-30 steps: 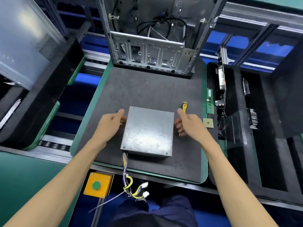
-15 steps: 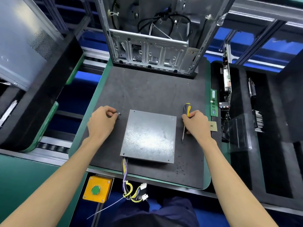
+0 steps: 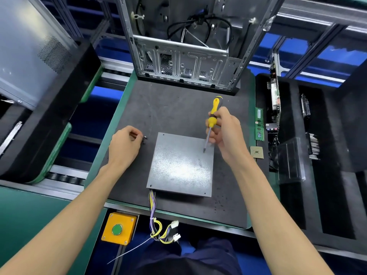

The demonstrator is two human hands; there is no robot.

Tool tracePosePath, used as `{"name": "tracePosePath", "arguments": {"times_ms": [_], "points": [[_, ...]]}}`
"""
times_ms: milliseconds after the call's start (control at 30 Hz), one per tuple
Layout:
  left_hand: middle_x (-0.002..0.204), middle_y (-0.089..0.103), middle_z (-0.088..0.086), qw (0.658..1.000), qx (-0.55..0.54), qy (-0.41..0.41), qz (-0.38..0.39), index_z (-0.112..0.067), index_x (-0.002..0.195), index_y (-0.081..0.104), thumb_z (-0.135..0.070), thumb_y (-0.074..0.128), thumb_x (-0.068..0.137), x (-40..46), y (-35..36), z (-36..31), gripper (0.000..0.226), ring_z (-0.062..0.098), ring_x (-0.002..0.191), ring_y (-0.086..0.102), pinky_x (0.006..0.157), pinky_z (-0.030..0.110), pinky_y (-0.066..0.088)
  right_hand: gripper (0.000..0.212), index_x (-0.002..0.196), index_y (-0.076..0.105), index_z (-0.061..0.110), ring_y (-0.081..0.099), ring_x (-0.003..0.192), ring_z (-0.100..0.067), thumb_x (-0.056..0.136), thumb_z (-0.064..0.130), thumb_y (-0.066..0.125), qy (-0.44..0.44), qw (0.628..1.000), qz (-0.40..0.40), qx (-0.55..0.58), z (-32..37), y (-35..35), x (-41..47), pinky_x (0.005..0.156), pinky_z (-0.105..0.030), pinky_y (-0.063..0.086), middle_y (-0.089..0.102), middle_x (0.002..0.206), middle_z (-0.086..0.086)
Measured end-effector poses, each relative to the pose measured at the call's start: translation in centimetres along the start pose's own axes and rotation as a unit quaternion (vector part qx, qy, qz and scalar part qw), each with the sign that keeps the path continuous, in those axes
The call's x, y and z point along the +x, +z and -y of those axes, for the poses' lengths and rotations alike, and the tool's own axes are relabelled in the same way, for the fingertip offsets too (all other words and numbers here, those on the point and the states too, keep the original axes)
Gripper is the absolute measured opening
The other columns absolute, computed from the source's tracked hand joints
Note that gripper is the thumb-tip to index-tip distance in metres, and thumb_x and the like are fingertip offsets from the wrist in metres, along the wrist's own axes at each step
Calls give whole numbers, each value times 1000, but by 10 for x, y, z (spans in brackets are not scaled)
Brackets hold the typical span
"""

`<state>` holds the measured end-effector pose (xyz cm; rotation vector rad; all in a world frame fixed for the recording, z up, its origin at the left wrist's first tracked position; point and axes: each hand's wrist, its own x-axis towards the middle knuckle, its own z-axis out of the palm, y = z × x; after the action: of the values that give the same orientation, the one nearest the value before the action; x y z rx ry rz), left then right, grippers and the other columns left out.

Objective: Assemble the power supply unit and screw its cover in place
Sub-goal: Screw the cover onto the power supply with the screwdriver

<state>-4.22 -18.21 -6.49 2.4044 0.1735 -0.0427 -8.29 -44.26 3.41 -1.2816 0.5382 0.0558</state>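
The grey metal power supply unit [image 3: 181, 165] lies flat on the dark mat [image 3: 174, 108], cover up, with its yellow and purple cable bundle [image 3: 154, 217] hanging over the front edge. My right hand [image 3: 226, 133] grips a yellow-handled screwdriver [image 3: 212, 118], held upright with its tip just above the cover's far right corner. My left hand [image 3: 124, 144] rests curled on the mat left of the unit, fingertips pinched close to small dark screws [image 3: 144, 138]. Whether a screw is between the fingers I cannot tell.
An open computer case [image 3: 184, 42] stands at the mat's far edge. A RAM stick [image 3: 259, 124] and a CPU chip [image 3: 256, 152] lie at the right edge. Black foam trays with parts [image 3: 294, 151] stand to the right. A yellow box with a green button [image 3: 118, 228] sits below the front edge.
My right hand lifted the screwdriver off the mat and swung it upright over the cover's far right corner. My left hand stayed at the screws left of the unit.
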Motion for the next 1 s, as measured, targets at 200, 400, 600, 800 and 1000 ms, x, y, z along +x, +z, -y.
{"name": "tracePosePath", "arguments": {"times_ms": [200, 400, 600, 800, 1000], "points": [[82, 75, 3, 935, -334, -101, 64, -12, 88, 75, 0, 73, 87, -7, -23, -15, 12, 9, 73, 71, 73, 20, 56, 16, 82, 51, 11, 49, 47, -19, 96, 7, 47, 22, 995, 49, 79, -7, 31, -11, 44, -26, 44, 58, 68, -7], [79, 72, 4, 779, -557, -191, 218, -10, 82, 81, -13, 72, 86, -25, -43, -33, 10, 13, 70, 69, 68, 22, 58, 17, 83, 58, 9, 70, 64, -28, 96, 5, 47, -8, 986, 74, 150, -23, 41, -21, 62, -35, 61, 66, 71, -9], [77, 70, -1, 715, -613, -192, 277, -14, 81, 81, -19, 76, 79, -37, -44, -48, 7, 8, 67, 66, 65, 18, 56, 7, 85, 55, 11, 70, 68, -30, 91, 10, 51, -54, 980, 64, 183, -25, 43, -27, 68, -38, 62, 64, 73, -8], [81, 72, 1, 707, -624, -175, 284, -13, 82, 81, -19, 80, 75, -42, -47, -57, 9, 10, 72, 70, 70, 18, 57, 4, 94, 50, 9, 70, 71, -29, 96, 7, 48, -89, 980, 62, 165, -22, 40, -30, 73, -40, 62, 63, 74, -6], [78, 72, 4, 774, -573, -132, 236, -11, 80, 82, -15, 75, 78, -43, -49, -62, 9, 14, 71, 70, 71, 21, 58, 6, 98, 50, 9, 72, 71, -30, 93, 7, 50, -153, 980, 56, 117, -17, 40, -34, 71, -42, 63, 66, 78, -4]]}}
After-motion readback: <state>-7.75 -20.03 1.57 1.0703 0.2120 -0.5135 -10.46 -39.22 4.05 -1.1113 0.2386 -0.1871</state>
